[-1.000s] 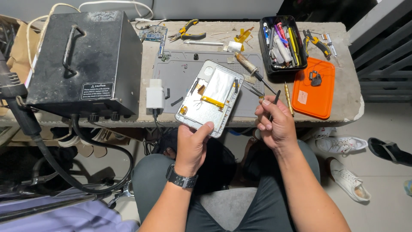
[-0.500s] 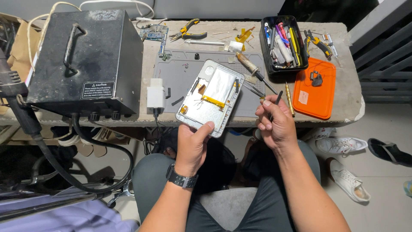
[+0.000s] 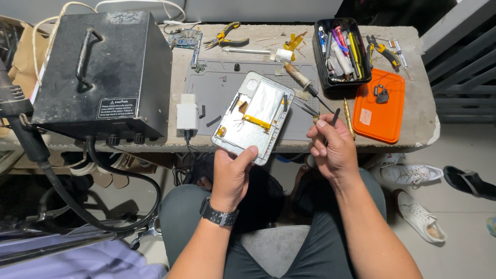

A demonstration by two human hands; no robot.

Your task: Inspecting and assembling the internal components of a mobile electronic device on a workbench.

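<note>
Hands steady on the opened tablet

Tablet shell [image 3: 253, 118], back off and innards showing, sits tilted in my left hand [image 3: 231, 173]; my thumb presses its lower edge and the fingers close round underneath, so its near end hangs past the tabletop [image 3: 413, 111] edge while the far end lies over the grey work mat [image 3: 217, 95]. Compared with a second ago almost nothing has shifted: same tilt, same grip, same place. To me that reads as a pause in the work, not a new step.

My right hand [image 3: 333, 150] is curled shut around a thin dark tool [image 3: 335, 117], its tip poking up past my fingers, just beside the shell's right edge but not touching it. It, too, sits where it was.

Inside the shell I can see a silvery battery pack [image 3: 266, 102] with a yellow strip [image 3: 257, 122] below it. A soldering iron [image 3: 305, 83] lies just beyond the shell on the mat. Further right stand the black tool tray [image 3: 342, 77] and the orange tray [image 3: 380, 121]. The black metal box [image 3: 103, 72] stands well to the left, with a white charger [image 3: 187, 111] between it and the shell.
</note>
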